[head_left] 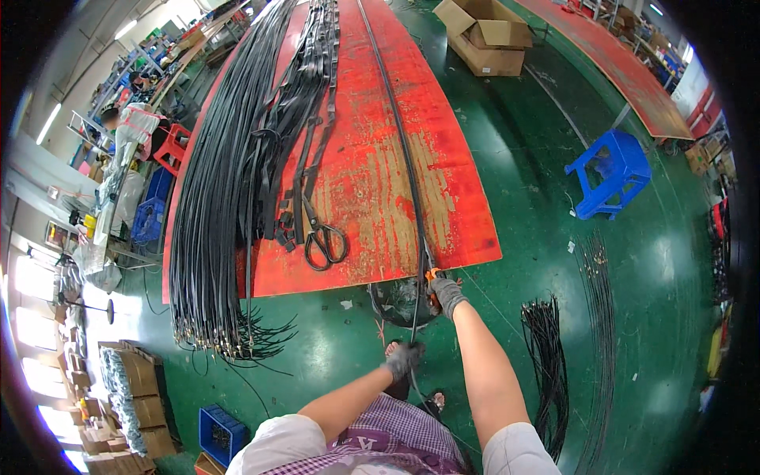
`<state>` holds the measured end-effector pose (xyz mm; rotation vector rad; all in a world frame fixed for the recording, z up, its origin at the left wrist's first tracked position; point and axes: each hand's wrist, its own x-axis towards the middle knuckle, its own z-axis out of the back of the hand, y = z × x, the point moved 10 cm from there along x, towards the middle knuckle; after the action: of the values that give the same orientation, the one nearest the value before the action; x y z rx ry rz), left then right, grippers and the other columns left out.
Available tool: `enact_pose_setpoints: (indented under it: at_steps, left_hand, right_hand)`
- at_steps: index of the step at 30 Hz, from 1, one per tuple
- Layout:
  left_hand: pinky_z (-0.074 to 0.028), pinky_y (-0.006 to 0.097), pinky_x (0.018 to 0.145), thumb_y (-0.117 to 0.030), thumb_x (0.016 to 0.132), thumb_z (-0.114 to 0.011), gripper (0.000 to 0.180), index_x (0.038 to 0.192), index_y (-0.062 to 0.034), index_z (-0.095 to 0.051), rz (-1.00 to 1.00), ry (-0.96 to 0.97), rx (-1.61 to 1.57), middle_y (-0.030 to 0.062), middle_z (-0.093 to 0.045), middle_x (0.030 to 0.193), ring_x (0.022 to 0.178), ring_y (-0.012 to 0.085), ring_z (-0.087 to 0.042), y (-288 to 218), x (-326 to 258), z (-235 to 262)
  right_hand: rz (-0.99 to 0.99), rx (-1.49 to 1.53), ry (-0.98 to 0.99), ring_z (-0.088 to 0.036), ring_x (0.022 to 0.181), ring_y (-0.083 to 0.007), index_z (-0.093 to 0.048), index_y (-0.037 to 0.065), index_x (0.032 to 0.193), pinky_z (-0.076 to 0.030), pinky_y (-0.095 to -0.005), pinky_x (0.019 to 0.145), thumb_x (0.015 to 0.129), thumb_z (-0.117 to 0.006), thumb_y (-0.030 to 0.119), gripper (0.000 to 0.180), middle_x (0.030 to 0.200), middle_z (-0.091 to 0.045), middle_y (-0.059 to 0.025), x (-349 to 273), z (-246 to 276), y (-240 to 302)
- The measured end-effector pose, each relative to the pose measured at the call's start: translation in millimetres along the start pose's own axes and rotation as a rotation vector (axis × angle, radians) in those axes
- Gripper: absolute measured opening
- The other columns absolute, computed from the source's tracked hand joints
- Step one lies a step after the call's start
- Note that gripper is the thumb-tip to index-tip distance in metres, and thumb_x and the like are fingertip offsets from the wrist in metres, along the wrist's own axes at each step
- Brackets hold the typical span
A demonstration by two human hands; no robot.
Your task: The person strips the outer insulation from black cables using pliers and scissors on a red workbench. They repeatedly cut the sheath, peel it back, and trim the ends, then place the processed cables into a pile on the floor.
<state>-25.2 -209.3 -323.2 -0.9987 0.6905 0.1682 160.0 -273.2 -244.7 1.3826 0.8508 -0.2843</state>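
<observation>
My left hand (404,360), in a grey glove, is closed around a black cable (416,305) just off the near edge of the red table (356,214). That cable runs away from me along the tabletop. My right hand (448,295), also gloved, grips an orange-handled tool (433,275) beside the cable at the table's edge; I cannot make out its jaws. A pair of black-handled scissors (325,245) lies to the left on the table. Further left, a thick bundle of long black cables (214,198) hangs over the near edge, next to black flat strips (305,87).
On the green floor to the right lie more cable bundles (546,356). A blue stool (613,174) and an open cardboard box (487,39) stand beyond. A blue crate (220,434) sits at lower left. A person (138,127) works at the far left.
</observation>
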Motion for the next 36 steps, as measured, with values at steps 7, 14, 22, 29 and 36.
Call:
enact_pose_setpoints:
  at_steps: [7, 14, 22, 29, 36]
  left_hand:
    - [-0.045, 0.032, 0.06, -0.012, 0.071, -0.046, 0.027, 0.098, -0.0071, -0.047, -0.303, -0.003, 0.789, 0.0091, -0.056, 0.085, 0.074, 0.0227, -0.055, -173.6, -7.3, 91.0]
    - [-0.043, 0.029, 0.059, -0.011, 0.07, -0.048, 0.028, 0.098, -0.0083, -0.046, 0.135, 0.318, -0.149, 0.0078, -0.054, 0.078, 0.066, 0.0184, -0.052, 6.5, -61.4, -71.7]
    - [-0.043, 0.029, 0.063, -0.015, 0.073, -0.045, 0.036, 0.109, -0.0119, -0.039, -0.1, 0.393, 0.671, 0.0093, -0.054, 0.09, 0.07, 0.0212, -0.054, 70.5, -54.0, -95.4]
    - [-0.045, 0.03, 0.059, -0.011, 0.069, -0.049, 0.029, 0.098, -0.009, -0.049, -0.192, 0.164, 0.785, 0.0093, -0.055, 0.077, 0.067, 0.0245, -0.055, -66.1, -37.5, 31.7]
    - [-0.04, 0.024, 0.045, -0.013, 0.075, -0.047, 0.023, 0.097, -0.0111, -0.048, 0.247, 0.128, -0.514, 0.0014, -0.056, 0.073, 0.054, 0.0129, -0.053, -108.9, -9.2, 92.3]
  right_hand:
    - [-0.01, -0.206, -0.083, -0.043, 0.041, -0.0196, -0.048, 0.008, 0.061, -0.034, -0.0336, 0.036, 0.062, -0.049, 0.017, 0.009, 0.05, -0.045, -0.0049, -13.0, 5.1, 14.9]
    - [-0.172, 0.285, 0.016, -0.042, 0.036, -0.0213, -0.043, 0.009, 0.06, -0.033, -0.0353, 0.032, 0.063, -0.048, 0.017, 0.01, 0.048, -0.044, -0.0064, -27.6, -12.7, 1.9]
    - [-0.221, 0.275, 0.003, -0.042, 0.038, -0.0203, -0.044, 0.009, 0.063, -0.033, -0.0343, 0.033, 0.061, -0.048, 0.017, 0.009, 0.05, -0.044, -0.0057, -37.7, -15.7, 10.4]
    - [-0.061, 0.088, -0.082, -0.042, 0.038, -0.0218, -0.046, 0.007, 0.056, -0.034, -0.0333, 0.037, 0.06, -0.048, 0.016, 0.01, 0.046, -0.043, -0.0069, -18.5, 4.0, 9.2]
    - [-0.114, 0.054, -0.088, -0.045, 0.04, -0.0223, -0.047, 0.007, 0.058, -0.035, -0.0344, 0.037, 0.065, -0.045, 0.014, 0.011, 0.046, -0.044, -0.0072, -16.4, 2.3, 10.6]
